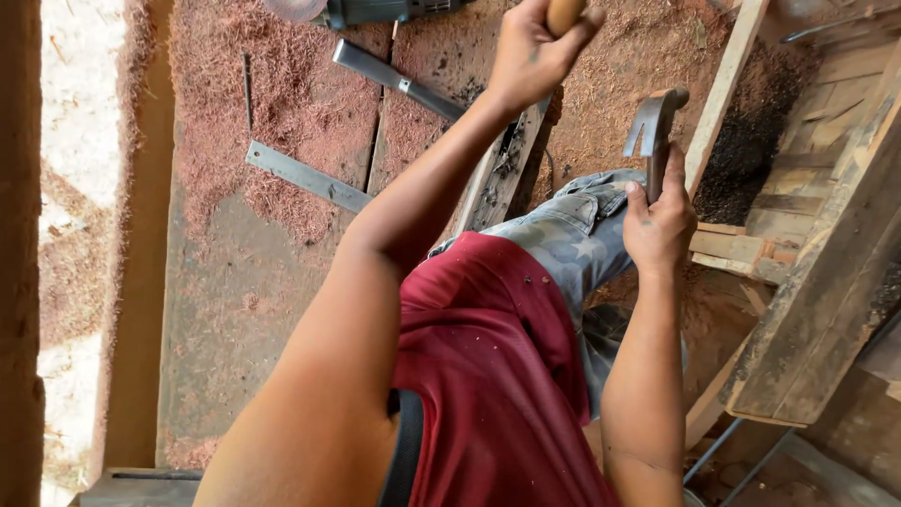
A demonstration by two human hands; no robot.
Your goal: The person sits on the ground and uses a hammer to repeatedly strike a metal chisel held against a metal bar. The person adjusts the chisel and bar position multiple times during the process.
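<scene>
While a metal square (305, 176) is lying in the sawdust at upper left, the left hand (535, 52) is closing around a wooden handle (565, 13) at top centre, and the right hand (660, 225) is gripping a claw hammer (652, 127) right of centre.

Workshop floor (253, 282) of wide worn boards, reddish sawdust (282, 113) thick up and left of the hands. Flat metal bar (305, 176) and dark blade-like tool (394, 77) lie on it left of the hands. Rough timber frame (826, 282) and stacked offcuts (741, 249) to the right. Bright daylight strip (70, 188) far left.
</scene>
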